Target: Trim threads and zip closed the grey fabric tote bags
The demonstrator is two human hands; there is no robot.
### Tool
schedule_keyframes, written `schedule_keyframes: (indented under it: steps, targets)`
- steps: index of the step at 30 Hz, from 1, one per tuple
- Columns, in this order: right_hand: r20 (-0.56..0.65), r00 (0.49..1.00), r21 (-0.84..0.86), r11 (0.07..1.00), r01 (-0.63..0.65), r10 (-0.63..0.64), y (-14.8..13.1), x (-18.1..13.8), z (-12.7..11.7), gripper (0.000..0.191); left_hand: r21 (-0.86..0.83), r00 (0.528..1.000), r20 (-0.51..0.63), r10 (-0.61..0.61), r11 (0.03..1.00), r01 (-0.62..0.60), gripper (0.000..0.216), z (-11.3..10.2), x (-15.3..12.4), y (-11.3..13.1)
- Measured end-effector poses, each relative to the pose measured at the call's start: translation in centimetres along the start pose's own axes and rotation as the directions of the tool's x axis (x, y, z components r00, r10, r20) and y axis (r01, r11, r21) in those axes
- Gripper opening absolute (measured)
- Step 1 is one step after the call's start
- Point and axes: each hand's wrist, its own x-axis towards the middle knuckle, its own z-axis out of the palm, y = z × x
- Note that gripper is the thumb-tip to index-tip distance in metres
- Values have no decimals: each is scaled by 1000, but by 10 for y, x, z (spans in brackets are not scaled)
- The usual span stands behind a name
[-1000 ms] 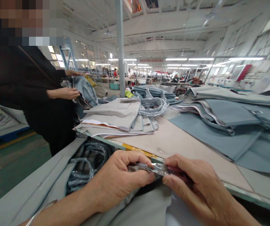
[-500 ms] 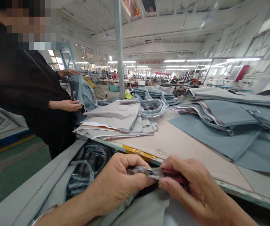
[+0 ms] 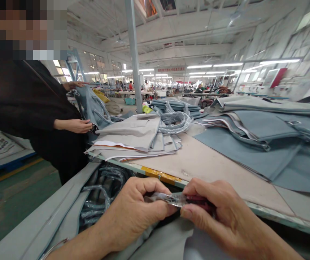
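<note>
In the lower middle of the head view, my right hand (image 3: pixel 219 213) is closed round the dark red handles of small pliers (image 3: pixel 198 202). The metal jaws point left and meet what my left hand holds. My left hand (image 3: pixel 141 206) pinches a narrow grey piece of bag material (image 3: pixel 155 196) between thumb and forefinger, with clear plastic wrap and shiny metal at its end. Whether the jaws grip the metal is too small to tell. Below both hands, a grey bag panel (image 3: pixel 160 242) lies across my lap.
A worktable (image 3: pixel 198 162) stands ahead, with stacked grey bag panels (image 3: pixel 130 133), plastic-wrapped handles (image 3: pixel 176 122) and blue-grey bags (image 3: pixel 252 144). More wrapped handles (image 3: pixel 97 202) lie below left. At left, a co-worker in black (image 3: pixel 35 101) holds a blue-grey bag (image 3: pixel 90 104). A post (image 3: pixel 134 54) rises behind the table.
The view has shifted slightly. My hands keep the same grips, brought a touch closer together. The co-worker's hands have hardly moved on the bag.
</note>
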Motion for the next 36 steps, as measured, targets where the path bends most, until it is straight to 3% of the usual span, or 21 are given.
schedule_keyframes:
  steps: [5,13,26,36]
  targets:
    - [-44,999,34,999,26,-24,6,-2,4,30,-57,1000,16,-5,998,6,20,0,0,1]
    - [-86,993,30,996,86,-83,10,-5,7,28,-77,994,26,104,992,-102,20,-4,-2,-1]
    - [-132,983,23,991,130,-126,15,-5,12,27,-182,994,76,75,981,-60,24,-4,2,-5]
    - [-86,983,19,986,164,-162,15,-4,5,27,-109,994,84,62,993,-53,19,-3,0,-6]
